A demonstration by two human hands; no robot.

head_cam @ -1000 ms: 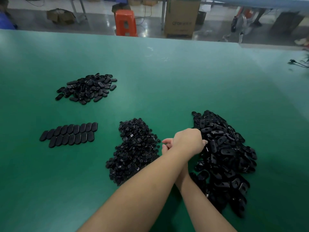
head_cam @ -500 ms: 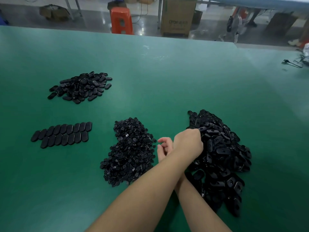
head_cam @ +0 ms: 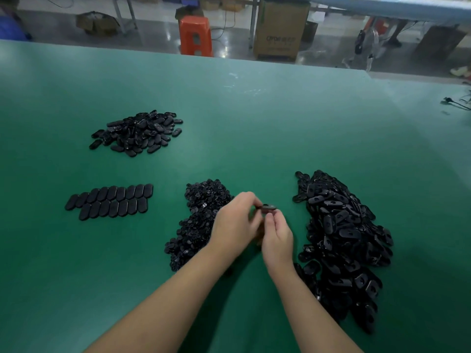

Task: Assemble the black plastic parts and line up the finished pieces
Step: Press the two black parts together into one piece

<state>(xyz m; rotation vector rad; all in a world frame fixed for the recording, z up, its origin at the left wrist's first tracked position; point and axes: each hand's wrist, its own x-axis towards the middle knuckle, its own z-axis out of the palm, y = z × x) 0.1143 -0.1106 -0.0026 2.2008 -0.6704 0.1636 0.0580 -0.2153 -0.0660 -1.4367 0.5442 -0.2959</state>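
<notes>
Head view: a black plastic part (head_cam: 268, 208) is pinched above the green surface (head_cam: 254, 123) by the curled fingers of the left hand (head_cam: 235, 225) and right hand (head_cam: 277, 238). Finished pieces (head_cam: 110, 202) are lined up at left. Print on the cardboard box (head_cam: 280, 29) cannot be read.

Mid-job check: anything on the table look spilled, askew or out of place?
Nothing stands out. The lined-up pieces sit in two tidy rows, the three piles stay separate, and both hands hold one black part between them.
</notes>
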